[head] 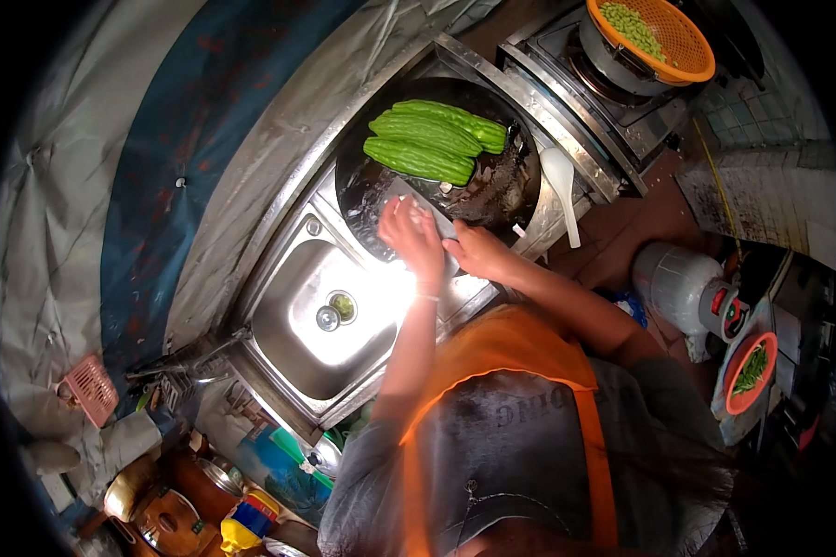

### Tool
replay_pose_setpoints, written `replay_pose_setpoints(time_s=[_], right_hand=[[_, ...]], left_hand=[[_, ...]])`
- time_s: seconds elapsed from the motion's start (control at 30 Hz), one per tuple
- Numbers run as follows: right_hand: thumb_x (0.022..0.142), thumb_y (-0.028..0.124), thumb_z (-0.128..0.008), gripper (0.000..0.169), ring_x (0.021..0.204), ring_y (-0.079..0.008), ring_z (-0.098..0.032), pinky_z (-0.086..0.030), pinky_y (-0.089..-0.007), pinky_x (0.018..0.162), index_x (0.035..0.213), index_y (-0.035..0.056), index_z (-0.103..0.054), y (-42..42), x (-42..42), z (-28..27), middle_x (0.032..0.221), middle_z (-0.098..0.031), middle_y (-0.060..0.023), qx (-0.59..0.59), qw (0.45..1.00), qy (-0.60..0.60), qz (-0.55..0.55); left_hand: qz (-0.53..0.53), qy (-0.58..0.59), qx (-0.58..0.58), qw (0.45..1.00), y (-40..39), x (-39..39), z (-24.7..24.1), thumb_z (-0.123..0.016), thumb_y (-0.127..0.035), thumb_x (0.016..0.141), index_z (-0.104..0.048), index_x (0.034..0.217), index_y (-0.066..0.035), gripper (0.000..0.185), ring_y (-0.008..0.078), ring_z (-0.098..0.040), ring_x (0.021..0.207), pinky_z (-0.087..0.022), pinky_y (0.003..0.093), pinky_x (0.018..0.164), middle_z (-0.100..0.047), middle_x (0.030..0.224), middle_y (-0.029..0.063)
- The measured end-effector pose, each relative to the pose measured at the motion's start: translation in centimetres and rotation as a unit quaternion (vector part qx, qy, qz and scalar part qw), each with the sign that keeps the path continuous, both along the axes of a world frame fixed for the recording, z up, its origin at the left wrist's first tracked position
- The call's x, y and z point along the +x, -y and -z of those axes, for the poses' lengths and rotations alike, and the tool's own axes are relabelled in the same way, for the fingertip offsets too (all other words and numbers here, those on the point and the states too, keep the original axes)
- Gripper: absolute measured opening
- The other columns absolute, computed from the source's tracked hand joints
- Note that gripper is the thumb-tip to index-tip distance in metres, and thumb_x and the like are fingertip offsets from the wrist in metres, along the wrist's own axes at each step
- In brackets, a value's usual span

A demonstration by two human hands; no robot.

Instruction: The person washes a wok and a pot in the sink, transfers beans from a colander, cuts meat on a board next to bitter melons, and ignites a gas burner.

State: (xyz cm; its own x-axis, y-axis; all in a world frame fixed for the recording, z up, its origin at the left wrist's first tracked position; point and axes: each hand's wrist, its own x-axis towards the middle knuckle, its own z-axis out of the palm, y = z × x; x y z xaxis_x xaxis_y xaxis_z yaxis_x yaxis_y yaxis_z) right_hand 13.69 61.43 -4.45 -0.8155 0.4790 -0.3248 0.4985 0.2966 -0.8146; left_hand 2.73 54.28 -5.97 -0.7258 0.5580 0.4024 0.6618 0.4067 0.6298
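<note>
A large dark wok (pixel 522 167) sits in front of me with several green bitter melons (pixel 425 139) lying in its far part. Over its near edge is a wide, flat grey blade that looks like a cleaver (pixel 404 189). My right hand (pixel 484 250) grips it from the right; the handle is hidden. My left hand (pixel 412 233) rests on the blade with bent fingers, and small pale pieces show around the fingertips. How firmly the left fingers hold anything is unclear. A pale piece (pixel 446 187) lies beside the melons. A white ladle-like spoon (pixel 561 184) rests right of the wok.
A steel sink (pixel 275 348) with a drain stands at left, in strong glare. Upper right, an orange basket (pixel 697 52) of green beans sits on a pot over a stove. At right are a gas cylinder (pixel 676 285) and a red bowl (pixel 768 348) of greens.
</note>
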Motion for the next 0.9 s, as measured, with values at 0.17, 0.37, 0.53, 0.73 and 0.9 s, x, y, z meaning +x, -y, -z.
replay_pose_setpoints(time_s=[0.17,0.37,0.53,0.73,0.9], right_hand=[[0.091,0.023,-0.054,0.039,0.082,-0.0449,-0.063,-0.051,-0.0509,0.071,0.112,-0.0097,-0.046,1.4,-0.3,-2.0,0.094,-0.06,-0.0327,0.129,0.987,0.085,-0.048],[0.082,0.013,-0.057,0.016,0.082,-0.0253,-0.06,-0.054,-0.0358,0.058,0.096,0.0048,-0.06,-0.1,2.6,-2.8,0.083,-0.054,-0.0112,0.379,0.918,0.049,-0.102],[0.08,0.006,-0.054,0.007,0.087,-0.0325,-0.057,-0.052,-0.0391,0.065,0.086,0.0032,-0.054,-3.3,6.6,-2.0,0.088,-0.054,-0.0157,0.395,0.918,0.006,-0.034],[0.083,0.002,-0.06,0.01,0.082,-0.0351,-0.058,-0.048,-0.0417,0.068,0.092,0.0021,-0.056,-2.8,4.6,-1.1,0.087,-0.056,-0.017,0.184,0.974,-0.129,0.02],[0.085,0.006,-0.064,0.013,0.082,-0.0338,-0.059,-0.048,-0.0396,0.072,0.096,0.0012,-0.06,0.0,-0.9,-2.5,0.091,-0.057,-0.0157,0.081,0.971,-0.224,0.027]], left_hand=[[0.023,0.001,-0.063,0.998,-0.1,-1.2,-0.3,-0.064,-0.013,0.081,-0.061,0.112,-0.008,0.032,0.0338,-0.041,0.118,-0.028,0.0443,0.103,-0.051,0.123,0.0148],[0.058,-0.059,-0.137,0.987,-0.6,-0.7,-2.8,-0.068,-0.018,0.079,-0.062,0.112,-0.011,0.034,0.0311,-0.042,0.119,-0.023,0.0513,0.105,-0.052,0.122,0.013],[0.121,-0.086,-0.111,0.983,-3.4,0.0,-3.6,-0.07,-0.015,0.075,-0.061,0.098,-0.009,0.025,0.0288,-0.053,0.104,-0.028,0.0495,0.102,-0.059,0.104,0.0093],[0.115,-0.032,-0.056,0.991,-3.4,-0.9,-4.6,-0.063,-0.003,0.074,-0.058,0.084,-0.007,0.013,0.0282,-0.056,0.086,-0.036,0.0444,0.093,-0.059,0.081,0.0089],[0.008,-0.039,-0.033,0.999,1.3,-2.6,-2.5,-0.065,-0.006,0.077,-0.061,0.087,-0.007,0.01,0.0258,-0.058,0.093,-0.029,0.0455,0.102,-0.064,0.09,0.0058]])
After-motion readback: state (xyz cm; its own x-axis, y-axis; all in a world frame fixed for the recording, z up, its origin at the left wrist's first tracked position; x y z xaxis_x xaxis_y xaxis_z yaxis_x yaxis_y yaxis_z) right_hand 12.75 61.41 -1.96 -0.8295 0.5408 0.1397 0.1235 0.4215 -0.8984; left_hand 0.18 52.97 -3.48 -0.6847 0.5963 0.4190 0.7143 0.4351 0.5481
